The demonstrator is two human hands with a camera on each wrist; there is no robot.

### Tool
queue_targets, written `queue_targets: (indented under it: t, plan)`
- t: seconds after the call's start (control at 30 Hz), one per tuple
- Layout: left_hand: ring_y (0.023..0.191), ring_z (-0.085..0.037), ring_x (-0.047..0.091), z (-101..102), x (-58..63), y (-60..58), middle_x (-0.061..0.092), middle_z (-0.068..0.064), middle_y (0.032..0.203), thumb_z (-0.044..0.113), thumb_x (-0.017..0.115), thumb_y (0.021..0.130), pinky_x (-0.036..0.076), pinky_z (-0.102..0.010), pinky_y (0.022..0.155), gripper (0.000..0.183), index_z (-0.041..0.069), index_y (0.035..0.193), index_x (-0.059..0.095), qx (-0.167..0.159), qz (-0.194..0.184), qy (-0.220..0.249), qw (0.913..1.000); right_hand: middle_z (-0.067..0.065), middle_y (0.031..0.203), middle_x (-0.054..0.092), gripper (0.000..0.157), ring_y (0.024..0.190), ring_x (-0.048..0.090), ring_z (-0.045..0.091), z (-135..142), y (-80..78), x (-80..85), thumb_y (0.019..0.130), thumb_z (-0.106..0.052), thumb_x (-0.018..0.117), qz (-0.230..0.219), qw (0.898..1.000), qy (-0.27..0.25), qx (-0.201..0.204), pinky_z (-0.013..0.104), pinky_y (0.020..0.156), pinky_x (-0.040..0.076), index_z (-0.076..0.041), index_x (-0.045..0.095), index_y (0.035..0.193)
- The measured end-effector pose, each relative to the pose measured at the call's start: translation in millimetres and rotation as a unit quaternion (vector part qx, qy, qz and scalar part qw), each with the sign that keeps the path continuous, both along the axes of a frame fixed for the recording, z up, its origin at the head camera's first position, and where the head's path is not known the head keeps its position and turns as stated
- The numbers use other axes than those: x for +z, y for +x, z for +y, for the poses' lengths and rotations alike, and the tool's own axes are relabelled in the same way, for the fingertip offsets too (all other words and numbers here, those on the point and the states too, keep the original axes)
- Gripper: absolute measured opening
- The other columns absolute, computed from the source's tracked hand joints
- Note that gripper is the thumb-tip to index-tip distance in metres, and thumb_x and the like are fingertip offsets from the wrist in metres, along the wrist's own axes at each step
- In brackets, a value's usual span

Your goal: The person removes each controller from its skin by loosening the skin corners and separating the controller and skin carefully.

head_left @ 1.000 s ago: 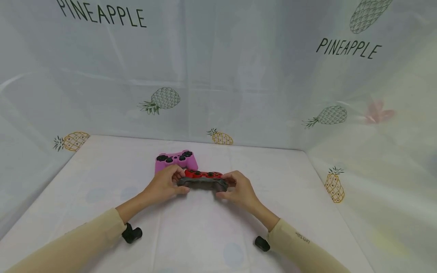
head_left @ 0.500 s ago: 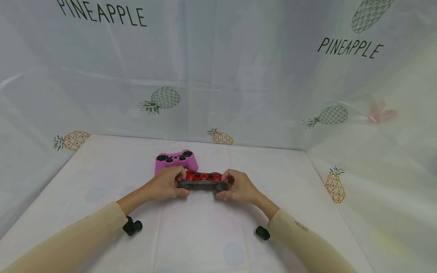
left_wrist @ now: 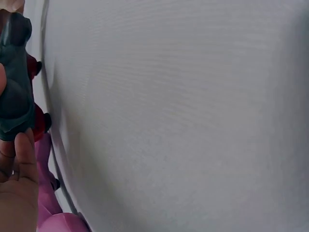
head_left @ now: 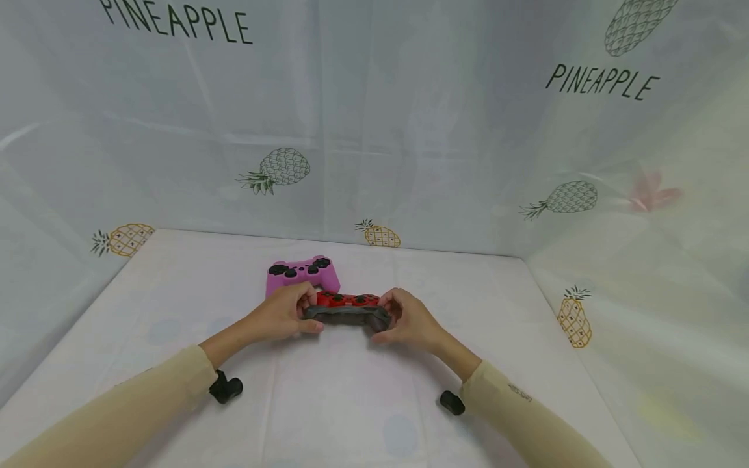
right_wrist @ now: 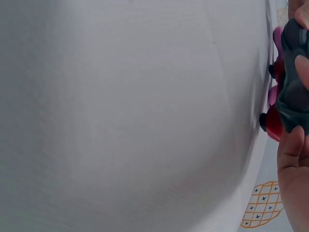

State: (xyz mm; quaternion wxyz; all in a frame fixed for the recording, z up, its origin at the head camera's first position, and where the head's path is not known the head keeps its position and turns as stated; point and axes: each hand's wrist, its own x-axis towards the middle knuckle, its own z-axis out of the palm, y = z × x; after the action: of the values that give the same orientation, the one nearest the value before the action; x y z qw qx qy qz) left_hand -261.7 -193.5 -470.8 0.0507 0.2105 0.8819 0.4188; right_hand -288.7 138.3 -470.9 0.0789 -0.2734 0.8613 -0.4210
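A game controller [head_left: 348, 314] with a red button face and a dark grey, rubbery-looking underside is held between both hands. Its grey side faces me, and its red face with black sticks shows along the far side. My left hand [head_left: 287, 313] grips the left end, fingers behind and thumb at the near side. The right hand [head_left: 412, 320] holds the other end in the same way. In the left wrist view, fingertips touch the end of the grey part [left_wrist: 17, 92]; the right wrist view shows a thumb across the grey part [right_wrist: 288, 104].
A pink game controller [head_left: 304, 272] lies on the white-covered table [head_left: 339, 403], just behind my left hand. Black wrist devices [head_left: 225, 388] sit below the sleeves. Pineapple-printed sheeting [head_left: 409, 130] closes off the back and sides.
The red and grey controller has tipped slightly back and forth between the hands. My right thumb has shifted a little on its end. The pink controller stays in place.
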Motion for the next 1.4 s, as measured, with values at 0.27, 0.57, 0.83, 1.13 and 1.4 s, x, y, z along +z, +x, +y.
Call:
queue_targets:
  t: [0.27, 0.57, 0.83, 1.13, 1.4]
  plan:
    - [0.084, -0.018, 0.057, 1.5, 3.2, -1.5, 0.058, -0.002, 0.097, 0.03, 0.097, 0.08, 0.051, -0.029, 0.075, 0.05, 0.014, 0.107, 0.057, 0.006, -0.006, -0.01, 0.9999, 0.0, 0.104, 0.061, 0.052, 0.083, 0.057, 0.015, 1.7, -2.6, -1.7, 0.076, -0.022, 0.099, -0.014, 1.0, 0.003, -0.02, 0.026, 0.072, 0.05, -0.018, 0.063, 0.114]
    - [0.086, -0.02, 0.055, 5.0, 6.1, -4.8, 0.057, -0.004, 0.097, 0.024, 0.101, 0.074, 0.049, -0.029, 0.074, 0.057, 0.012, 0.109, 0.057, 0.011, -0.002, -0.002, 0.9999, 0.003, 0.101, 0.059, 0.052, 0.083, 0.055, 0.017, 1.7, -6.0, 0.2, 0.076, -0.022, 0.097, -0.084, 0.995, -0.029, -0.041, 0.027, 0.073, 0.048, -0.015, 0.063, 0.114]
    - [0.08, -0.018, 0.056, 3.1, 2.2, -4.7, 0.057, -0.003, 0.093, 0.029, 0.1, 0.074, 0.049, -0.03, 0.07, 0.055, 0.013, 0.102, 0.056, 0.009, -0.007, -0.007, 0.9999, 0.001, 0.1, 0.057, 0.059, 0.079, 0.056, 0.012, -4.2, -2.7, -1.2, 0.073, -0.017, 0.1, -0.013, 1.0, 0.012, -0.019, 0.025, 0.071, 0.049, -0.013, 0.057, 0.112]
    - [0.076, -0.017, 0.057, 7.2, 2.3, -4.1, 0.055, -0.002, 0.087, 0.033, 0.101, 0.072, 0.047, -0.031, 0.067, 0.056, 0.015, 0.098, 0.056, 0.005, -0.013, -0.027, 0.9995, -0.003, 0.088, 0.052, 0.052, 0.082, 0.051, 0.013, -7.9, -1.6, -3.1, 0.07, -0.011, 0.096, 0.016, 0.999, 0.036, -0.034, 0.026, 0.072, 0.042, -0.014, 0.054, 0.1]
    - [0.076, -0.017, 0.054, 7.6, 0.5, -3.3, 0.054, -0.001, 0.086, 0.032, 0.102, 0.071, 0.045, -0.032, 0.065, 0.056, 0.016, 0.096, 0.055, 0.015, -0.006, -0.032, 0.9994, -0.004, 0.083, 0.049, 0.053, 0.08, 0.048, 0.012, -12.8, 2.2, -3.0, 0.067, -0.007, 0.097, 0.021, 0.998, 0.04, -0.048, 0.025, 0.068, 0.039, -0.014, 0.053, 0.095]
